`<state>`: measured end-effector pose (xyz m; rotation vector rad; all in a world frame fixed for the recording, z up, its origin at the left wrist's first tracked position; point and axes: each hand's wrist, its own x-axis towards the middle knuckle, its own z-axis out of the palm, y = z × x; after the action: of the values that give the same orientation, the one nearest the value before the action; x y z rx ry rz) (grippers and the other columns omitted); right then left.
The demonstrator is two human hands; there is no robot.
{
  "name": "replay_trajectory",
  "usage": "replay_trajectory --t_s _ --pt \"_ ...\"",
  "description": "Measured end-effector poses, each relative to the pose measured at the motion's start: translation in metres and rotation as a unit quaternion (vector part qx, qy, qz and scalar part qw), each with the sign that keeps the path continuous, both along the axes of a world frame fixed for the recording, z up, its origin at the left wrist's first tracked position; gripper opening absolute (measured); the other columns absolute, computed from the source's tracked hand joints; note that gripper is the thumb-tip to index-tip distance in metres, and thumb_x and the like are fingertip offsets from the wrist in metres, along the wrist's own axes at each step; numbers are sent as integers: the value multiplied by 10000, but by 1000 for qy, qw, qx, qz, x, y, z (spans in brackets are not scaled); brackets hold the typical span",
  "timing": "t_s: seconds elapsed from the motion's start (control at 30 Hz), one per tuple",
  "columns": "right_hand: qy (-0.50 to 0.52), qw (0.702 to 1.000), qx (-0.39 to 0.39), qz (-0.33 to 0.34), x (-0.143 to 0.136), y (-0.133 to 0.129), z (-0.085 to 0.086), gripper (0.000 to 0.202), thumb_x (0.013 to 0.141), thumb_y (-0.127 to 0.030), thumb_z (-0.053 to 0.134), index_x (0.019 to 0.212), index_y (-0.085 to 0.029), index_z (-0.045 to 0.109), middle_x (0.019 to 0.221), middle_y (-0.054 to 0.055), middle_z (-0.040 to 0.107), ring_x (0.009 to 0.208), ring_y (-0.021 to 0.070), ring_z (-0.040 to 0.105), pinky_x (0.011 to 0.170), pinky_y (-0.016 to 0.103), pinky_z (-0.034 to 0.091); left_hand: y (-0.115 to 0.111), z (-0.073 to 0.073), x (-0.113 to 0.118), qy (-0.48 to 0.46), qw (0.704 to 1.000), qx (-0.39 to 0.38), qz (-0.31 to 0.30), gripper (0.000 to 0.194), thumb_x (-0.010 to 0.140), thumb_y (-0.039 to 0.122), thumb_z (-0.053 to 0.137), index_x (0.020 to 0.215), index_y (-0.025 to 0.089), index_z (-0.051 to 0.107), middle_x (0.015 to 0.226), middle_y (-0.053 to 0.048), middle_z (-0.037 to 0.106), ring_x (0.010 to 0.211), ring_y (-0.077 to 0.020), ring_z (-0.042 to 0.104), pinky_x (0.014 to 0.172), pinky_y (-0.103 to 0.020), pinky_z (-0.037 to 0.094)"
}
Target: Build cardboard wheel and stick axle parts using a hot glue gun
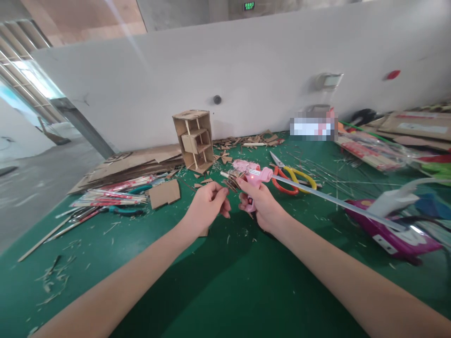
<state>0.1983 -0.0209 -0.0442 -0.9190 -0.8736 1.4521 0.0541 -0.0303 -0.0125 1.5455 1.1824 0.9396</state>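
My right hand is closed around the handle of a pink hot glue gun, with a small light glowing on its body. A long translucent glue stick sticks out of its back end toward the right. To its left, my left hand has its fingers curled in and its thumb against them; what they hold, if anything, is hidden. Small brown and pale scraps show between the two hands, partly covered by my right fingers. Behind them stands an upright cardboard shelf model with stick posts.
Scissors with red and yellow handles lie right of the glue gun. Wooden sticks, pliers and a cardboard piece are at left. A magenta object and bagged materials lie right. A white wall borders the green table.
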Motion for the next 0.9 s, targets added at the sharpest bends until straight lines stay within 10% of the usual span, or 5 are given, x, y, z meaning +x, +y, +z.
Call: replay_trajectory --t_s 0.3,0.57,0.9 --pt "-8 1000 0 -4 -1 1 0 348 647 -475 752 780 -204 581 461 -83 427 394 65 402 385 196 303 1 0 1 -7 1000 -9 -7 169 904 237 455 750 165 458 547 23 598 436 -98 588 500 -226 460" --pt "13 985 10 -171 13 9 13 275 659 -415 727 717 -183 592 646 4 624 369 47 385 358 229 303 12 2 -10 -61 996 16 62 162 875 308 526 809 162 502 638 -2 632 503 -107 605 556 -251 496" --pt "-211 966 145 -31 7 -7 8 315 790 -473 613 660 -186 611 494 -4 588 317 75 422 365 248 355 34 -9 -30 -102 988 28 112 211 833 348 578 831 149 508 685 -2 635 550 -96 604 550 -227 450"
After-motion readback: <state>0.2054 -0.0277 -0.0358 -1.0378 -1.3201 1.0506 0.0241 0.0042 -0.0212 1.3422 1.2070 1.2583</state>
